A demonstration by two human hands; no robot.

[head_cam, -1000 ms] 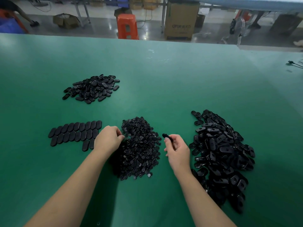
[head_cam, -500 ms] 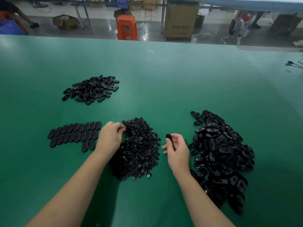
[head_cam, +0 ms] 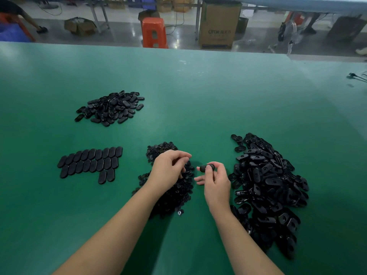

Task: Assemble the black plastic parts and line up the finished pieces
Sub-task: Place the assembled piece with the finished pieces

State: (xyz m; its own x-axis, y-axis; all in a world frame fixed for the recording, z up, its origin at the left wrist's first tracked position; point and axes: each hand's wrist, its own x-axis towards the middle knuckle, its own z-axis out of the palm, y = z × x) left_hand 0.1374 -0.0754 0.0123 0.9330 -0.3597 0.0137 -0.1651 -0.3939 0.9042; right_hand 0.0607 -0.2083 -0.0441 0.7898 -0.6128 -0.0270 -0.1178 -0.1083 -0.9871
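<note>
right hand (head_cam: 215, 185) pinching an oval black part (head_cam: 206, 168); left hand (head_cam: 168, 171) curled, contents unclear

Black oval shell (head_cam: 207, 168) pinched in right hand (head_cam: 216, 182); finished pieces (head_cam: 90, 163) rowed left.

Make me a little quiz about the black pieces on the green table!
1. True or false: the right hand pinches a black oval piece.
2. Which heap is the left hand over? A) the far heap B) the middle heap of small parts C) the right heap
3. Fill in: the lined-up pieces lie to the ____ of the left hand.

Key: 1 true. 2 B. 3 left.
</note>
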